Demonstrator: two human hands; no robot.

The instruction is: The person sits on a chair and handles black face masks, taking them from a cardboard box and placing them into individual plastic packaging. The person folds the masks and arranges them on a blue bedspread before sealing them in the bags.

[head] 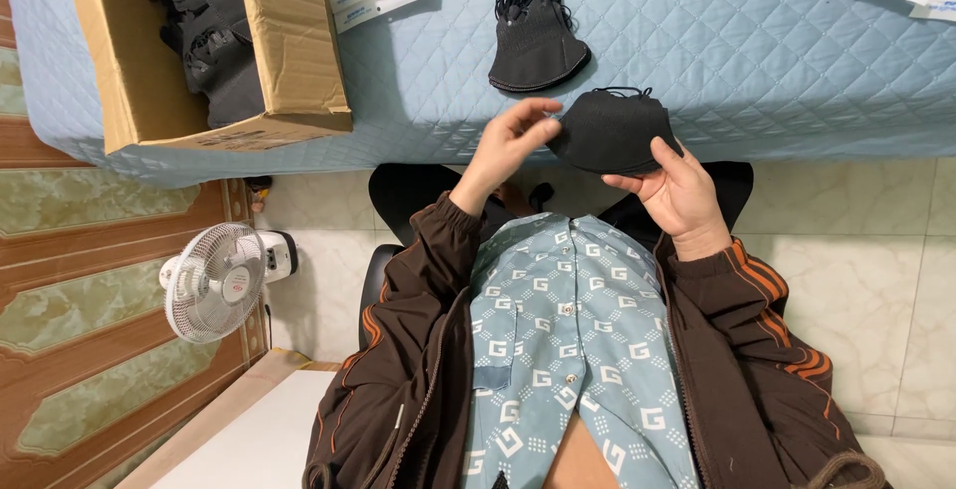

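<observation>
Item one: black face mask [609,132], folded, fabric, curved edge uppermost in my view, ear loop showing along its top. I hold it at both ends just over the near edge of the quilted blue surface. Item two: stack of black masks [536,39], loops bunched on top, lying flat farther back.

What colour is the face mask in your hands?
Black, plain; the held face mask shows best in the head view.
</observation>
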